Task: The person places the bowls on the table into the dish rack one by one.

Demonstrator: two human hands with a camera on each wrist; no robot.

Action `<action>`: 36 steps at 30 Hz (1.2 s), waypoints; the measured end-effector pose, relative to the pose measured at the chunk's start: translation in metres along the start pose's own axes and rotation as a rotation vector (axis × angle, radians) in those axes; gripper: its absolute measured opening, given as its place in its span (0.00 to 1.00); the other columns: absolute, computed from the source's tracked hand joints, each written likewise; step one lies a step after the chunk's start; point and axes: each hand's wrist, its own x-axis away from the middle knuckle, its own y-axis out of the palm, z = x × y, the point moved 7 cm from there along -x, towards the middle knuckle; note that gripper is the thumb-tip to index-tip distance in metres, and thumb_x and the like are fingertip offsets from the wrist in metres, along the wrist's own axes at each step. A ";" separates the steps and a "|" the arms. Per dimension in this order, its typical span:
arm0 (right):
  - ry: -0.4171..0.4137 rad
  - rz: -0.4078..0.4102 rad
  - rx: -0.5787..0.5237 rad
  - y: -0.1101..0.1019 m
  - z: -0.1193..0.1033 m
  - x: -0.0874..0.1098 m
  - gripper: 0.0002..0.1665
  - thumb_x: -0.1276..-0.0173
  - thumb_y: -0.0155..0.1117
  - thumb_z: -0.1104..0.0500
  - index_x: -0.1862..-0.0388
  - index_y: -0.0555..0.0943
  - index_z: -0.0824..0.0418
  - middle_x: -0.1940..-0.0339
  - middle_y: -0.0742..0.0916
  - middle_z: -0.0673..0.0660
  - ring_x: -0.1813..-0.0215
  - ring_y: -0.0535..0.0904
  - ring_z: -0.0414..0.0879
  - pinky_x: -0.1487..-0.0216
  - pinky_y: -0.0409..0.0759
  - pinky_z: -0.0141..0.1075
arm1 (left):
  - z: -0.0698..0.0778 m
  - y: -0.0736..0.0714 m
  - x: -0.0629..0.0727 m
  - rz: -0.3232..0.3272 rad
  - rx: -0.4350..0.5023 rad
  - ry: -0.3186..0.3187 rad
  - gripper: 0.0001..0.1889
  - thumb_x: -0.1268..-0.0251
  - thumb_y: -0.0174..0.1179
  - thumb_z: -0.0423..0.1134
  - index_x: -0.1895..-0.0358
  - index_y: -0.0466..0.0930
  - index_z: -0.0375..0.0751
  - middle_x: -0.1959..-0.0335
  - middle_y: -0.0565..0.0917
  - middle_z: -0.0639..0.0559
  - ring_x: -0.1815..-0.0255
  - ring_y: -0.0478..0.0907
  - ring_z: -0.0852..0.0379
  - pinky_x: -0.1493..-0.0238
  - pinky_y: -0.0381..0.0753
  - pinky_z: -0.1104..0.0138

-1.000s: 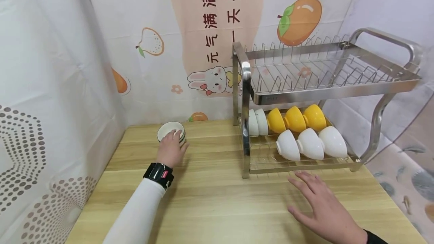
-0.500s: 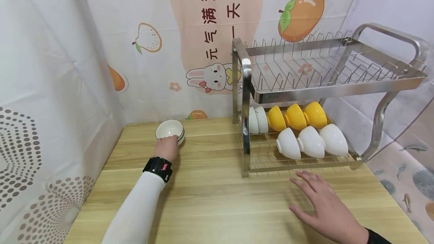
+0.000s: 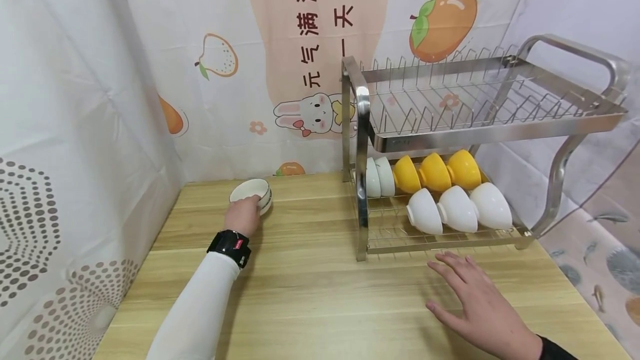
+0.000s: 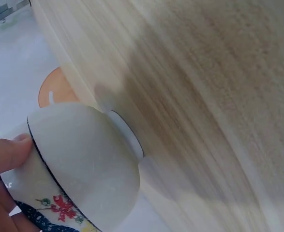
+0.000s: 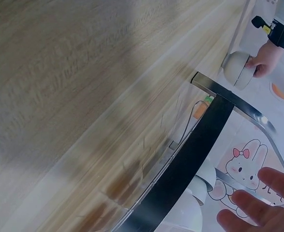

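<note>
Two nested white bowls [image 3: 251, 186] with dark rims stand at the back left of the table. In the left wrist view, the upper bowl [image 4: 23, 181] shows a red flower and a dark blue pattern; the lower bowl [image 4: 91, 159] looks plain and rests its foot on the wood. My left hand [image 3: 242, 215] pinches the upper bowl at its near side, thumb [image 4: 11, 152] against the outer wall. Some of its fingers are hidden in the head view. My right hand [image 3: 477, 307], fingers spread and holding nothing, hovers in front of the dish rack [image 3: 362, 182].
The steel rack's lower tier holds yellow bowls [image 3: 436, 173], white bowls [image 3: 459, 210] and pale bowls [image 3: 381, 178], all on their sides. Its upper tier [image 3: 450, 104] has wire dividers. A printed curtain [image 3: 215, 126] hangs behind the wooden table [image 3: 310, 293].
My left hand has come down onto the near side of the stacked bowls and now grips the upper one. My right hand has stayed almost still.
</note>
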 end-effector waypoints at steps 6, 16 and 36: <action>0.006 -0.002 -0.005 0.000 0.000 0.000 0.41 0.47 0.77 0.42 0.36 0.76 0.57 0.35 0.77 0.59 0.35 0.70 0.56 0.22 0.37 0.33 | 0.001 -0.006 0.003 0.048 0.002 0.011 0.11 0.33 0.61 0.32 0.51 0.82 0.34 0.59 0.87 0.39 0.56 0.83 0.38 0.50 0.76 0.45; -0.015 0.014 -0.014 -0.002 -0.006 0.000 0.41 0.47 0.77 0.43 0.36 0.76 0.58 0.35 0.77 0.58 0.35 0.70 0.55 0.22 0.38 0.33 | 0.034 -0.041 0.031 0.169 -0.025 0.150 0.08 0.37 0.65 0.32 0.56 0.84 0.38 0.63 0.87 0.44 0.62 0.83 0.43 0.51 0.76 0.50; -0.264 -0.015 -0.128 -0.012 -0.054 -0.014 0.35 0.37 0.70 0.43 0.34 0.75 0.54 0.36 0.78 0.52 0.35 0.71 0.49 0.25 0.49 0.28 | 0.187 -0.036 0.175 -0.013 -0.104 0.931 0.08 0.36 0.64 0.40 0.56 0.80 0.56 0.63 0.81 0.67 0.58 0.76 0.65 0.41 0.72 0.67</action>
